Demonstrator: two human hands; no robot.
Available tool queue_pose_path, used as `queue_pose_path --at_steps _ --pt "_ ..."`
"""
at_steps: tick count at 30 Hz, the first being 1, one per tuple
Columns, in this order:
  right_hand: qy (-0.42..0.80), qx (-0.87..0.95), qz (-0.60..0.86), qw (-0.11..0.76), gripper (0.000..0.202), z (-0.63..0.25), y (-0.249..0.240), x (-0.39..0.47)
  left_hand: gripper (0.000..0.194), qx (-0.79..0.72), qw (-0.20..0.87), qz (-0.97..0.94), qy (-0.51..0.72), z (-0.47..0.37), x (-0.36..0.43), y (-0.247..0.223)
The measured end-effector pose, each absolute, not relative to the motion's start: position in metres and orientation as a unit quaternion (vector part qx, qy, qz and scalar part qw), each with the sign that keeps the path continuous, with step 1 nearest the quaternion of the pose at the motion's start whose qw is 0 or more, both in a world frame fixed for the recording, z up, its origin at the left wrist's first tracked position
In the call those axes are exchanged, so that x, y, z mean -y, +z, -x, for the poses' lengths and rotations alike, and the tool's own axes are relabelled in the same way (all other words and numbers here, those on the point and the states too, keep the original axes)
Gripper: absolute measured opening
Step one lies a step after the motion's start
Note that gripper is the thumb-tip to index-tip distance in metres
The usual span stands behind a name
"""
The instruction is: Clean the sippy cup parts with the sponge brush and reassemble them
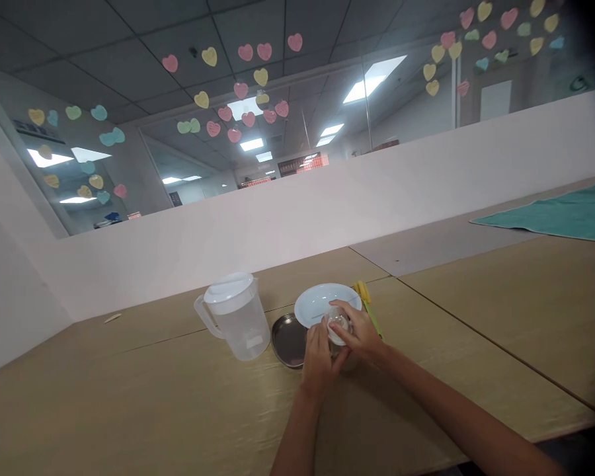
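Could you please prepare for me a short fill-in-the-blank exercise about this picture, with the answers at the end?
1. In the picture, the handle of the pitcher is on its ____ side.
2. The colour of the pitcher's lid is ____.
3. The small clear object is held by the left hand and the ____ hand.
4. The colourful cut-outs on the glass are shaped like ____.

Missing words: left; white; right; hearts.

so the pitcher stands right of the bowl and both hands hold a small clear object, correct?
No, the pitcher stands left of the bowl, as the head view shows; the left hand and right hand do hold a small clear object.
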State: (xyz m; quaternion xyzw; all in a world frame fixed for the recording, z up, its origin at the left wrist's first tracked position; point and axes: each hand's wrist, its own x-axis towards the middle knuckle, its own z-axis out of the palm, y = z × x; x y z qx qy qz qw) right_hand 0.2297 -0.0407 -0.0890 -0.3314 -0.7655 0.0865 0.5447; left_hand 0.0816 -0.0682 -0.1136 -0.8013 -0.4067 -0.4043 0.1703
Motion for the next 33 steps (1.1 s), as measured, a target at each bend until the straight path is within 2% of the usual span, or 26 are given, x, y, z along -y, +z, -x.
queue_pose_path --at_steps 6,16,23,33 --pt "0.068 0.744 0.304 0.591 0.04 -0.232 -0.088 0.042 0.067 0.366 0.206 0.808 -0.414 -0.084 0.07 -0.109" --pt "-0.042 0.748 0.267 0.606 0.046 -0.225 -0.094 0.045 0.068 0.347 0.206 0.816 -0.414 -0.074 0.071 -0.105" --pt "-0.11 0.757 0.237 0.598 0.05 -0.229 -0.098 0.043 0.057 0.342 0.168 0.821 -0.426 -0.075 0.071 -0.103" --pt "-0.092 0.743 0.136 0.649 0.05 -0.231 -0.105 0.042 0.059 0.34 0.174 0.832 -0.404 -0.073 0.069 -0.106"
